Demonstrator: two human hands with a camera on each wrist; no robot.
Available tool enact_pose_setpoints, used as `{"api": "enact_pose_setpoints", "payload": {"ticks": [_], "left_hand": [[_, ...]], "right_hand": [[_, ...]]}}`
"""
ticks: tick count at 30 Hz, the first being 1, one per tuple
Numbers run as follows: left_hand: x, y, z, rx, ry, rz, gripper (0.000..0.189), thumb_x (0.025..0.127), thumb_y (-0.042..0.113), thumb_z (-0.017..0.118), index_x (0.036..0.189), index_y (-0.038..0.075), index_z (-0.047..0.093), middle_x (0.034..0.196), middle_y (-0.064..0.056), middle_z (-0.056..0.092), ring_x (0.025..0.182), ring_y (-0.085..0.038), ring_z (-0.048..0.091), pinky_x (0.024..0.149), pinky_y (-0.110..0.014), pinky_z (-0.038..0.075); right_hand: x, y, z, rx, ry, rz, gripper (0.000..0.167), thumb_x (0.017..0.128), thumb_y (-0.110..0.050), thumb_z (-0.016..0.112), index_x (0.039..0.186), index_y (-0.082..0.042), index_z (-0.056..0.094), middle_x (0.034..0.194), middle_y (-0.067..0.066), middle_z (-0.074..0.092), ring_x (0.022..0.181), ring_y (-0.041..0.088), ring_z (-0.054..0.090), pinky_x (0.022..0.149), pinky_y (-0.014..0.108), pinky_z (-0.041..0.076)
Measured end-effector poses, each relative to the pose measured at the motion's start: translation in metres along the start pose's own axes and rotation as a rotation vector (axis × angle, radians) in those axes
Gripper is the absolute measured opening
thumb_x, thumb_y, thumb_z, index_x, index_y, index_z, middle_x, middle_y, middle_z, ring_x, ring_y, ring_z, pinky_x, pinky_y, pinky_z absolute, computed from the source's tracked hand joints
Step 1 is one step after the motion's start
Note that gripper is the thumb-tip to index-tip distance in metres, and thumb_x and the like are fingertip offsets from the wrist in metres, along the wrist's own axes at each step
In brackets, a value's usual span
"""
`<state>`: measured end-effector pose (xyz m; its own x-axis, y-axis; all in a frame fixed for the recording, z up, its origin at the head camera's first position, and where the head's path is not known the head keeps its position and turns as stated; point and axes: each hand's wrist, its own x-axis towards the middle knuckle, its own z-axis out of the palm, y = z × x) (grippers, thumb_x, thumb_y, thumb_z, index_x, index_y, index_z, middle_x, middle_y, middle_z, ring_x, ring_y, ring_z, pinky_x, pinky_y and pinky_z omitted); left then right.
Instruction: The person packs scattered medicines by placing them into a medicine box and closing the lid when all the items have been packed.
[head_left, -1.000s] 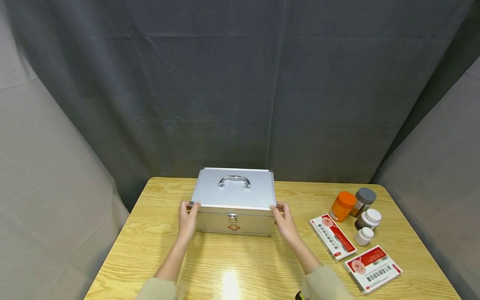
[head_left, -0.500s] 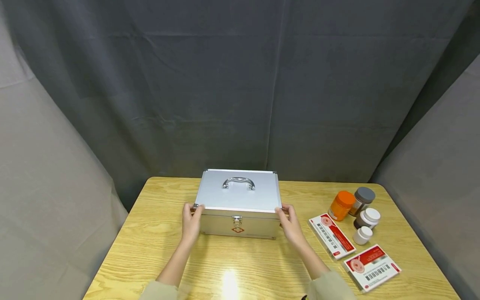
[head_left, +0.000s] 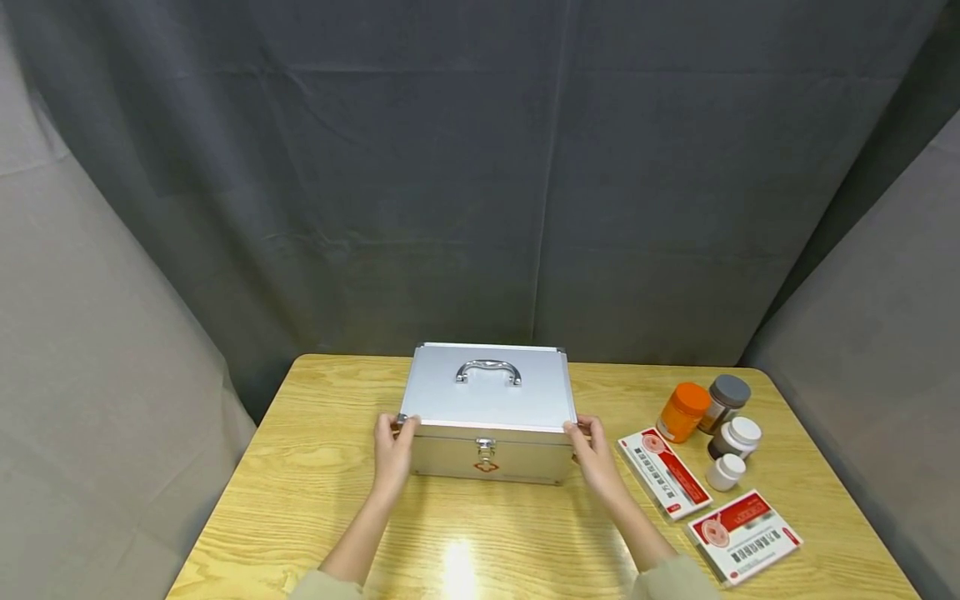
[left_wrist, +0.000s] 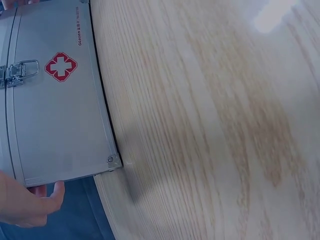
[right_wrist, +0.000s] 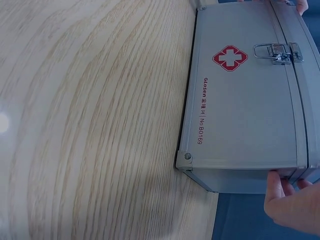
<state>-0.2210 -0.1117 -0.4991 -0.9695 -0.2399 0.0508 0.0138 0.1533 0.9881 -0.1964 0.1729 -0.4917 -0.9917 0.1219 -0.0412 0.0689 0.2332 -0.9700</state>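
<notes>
A silver metal first aid box (head_left: 491, 387) with a chrome handle (head_left: 489, 367) on its lid stands at the middle of the table, lid down. My left hand (head_left: 393, 458) grips its left end near the front corner, thumb on the lid edge. At the opposite end my right hand (head_left: 596, 462) holds it the same way. The latch (left_wrist: 21, 72) on the front and the red cross emblem (left_wrist: 61, 67) show in the left wrist view. Lettering on the front (right_wrist: 230, 110) is plain in the right wrist view. Some fingers are hidden behind the box ends.
To the right lie two red and white medicine boxes (head_left: 663, 473) (head_left: 745, 537). Behind them stand an orange bottle (head_left: 683, 412), a grey-capped jar (head_left: 724, 402) and two white-capped bottles (head_left: 736, 437) (head_left: 726, 472). A dark curtain (head_left: 420, 167) hangs behind the table (head_left: 300, 500).
Between both hands, the first aid box has shifted to the right and slightly nearer to me. The medicine boxes and bottles have stayed in place.
</notes>
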Motion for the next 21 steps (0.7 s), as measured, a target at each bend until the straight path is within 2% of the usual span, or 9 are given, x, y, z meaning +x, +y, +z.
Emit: {"api": "enact_pose_setpoints", "payload": {"ticks": [9, 17, 21], "left_hand": [[-0.007, 0.004, 0.005, -0.030, 0.003, -0.034, 0.021, 0.089, 0.018, 0.056, 0.085, 0.006, 0.039, 0.099, -0.009, 0.038, 0.081, -0.018, 0.039, 0.069, -0.028, 0.036], [-0.028, 0.037, 0.007, -0.023, -0.013, -0.030, 0.018, 0.088, 0.012, 0.053, 0.086, 0.002, 0.039, 0.095, -0.010, 0.038, 0.078, -0.018, 0.039, 0.066, -0.027, 0.035], [-0.033, 0.041, 0.010, -0.033, -0.008, -0.033, 0.017, 0.088, 0.011, 0.054, 0.086, 0.002, 0.039, 0.094, -0.010, 0.039, 0.077, -0.017, 0.039, 0.067, -0.026, 0.035]], "right_hand": [[-0.005, 0.002, -0.006, -0.012, 0.027, -0.020, 0.041, 0.096, -0.023, 0.042, 0.125, 0.006, 0.037, 0.111, 0.019, 0.045, 0.085, 0.012, 0.044, 0.074, 0.031, 0.043], [-0.010, 0.004, -0.012, -0.021, 0.048, -0.025, 0.040, 0.096, -0.022, 0.042, 0.124, 0.006, 0.038, 0.109, 0.019, 0.044, 0.085, 0.013, 0.044, 0.072, 0.030, 0.043], [-0.012, 0.006, -0.015, -0.029, 0.053, -0.012, 0.040, 0.096, -0.024, 0.042, 0.125, 0.005, 0.038, 0.111, 0.019, 0.044, 0.087, 0.014, 0.044, 0.073, 0.028, 0.043]]}}
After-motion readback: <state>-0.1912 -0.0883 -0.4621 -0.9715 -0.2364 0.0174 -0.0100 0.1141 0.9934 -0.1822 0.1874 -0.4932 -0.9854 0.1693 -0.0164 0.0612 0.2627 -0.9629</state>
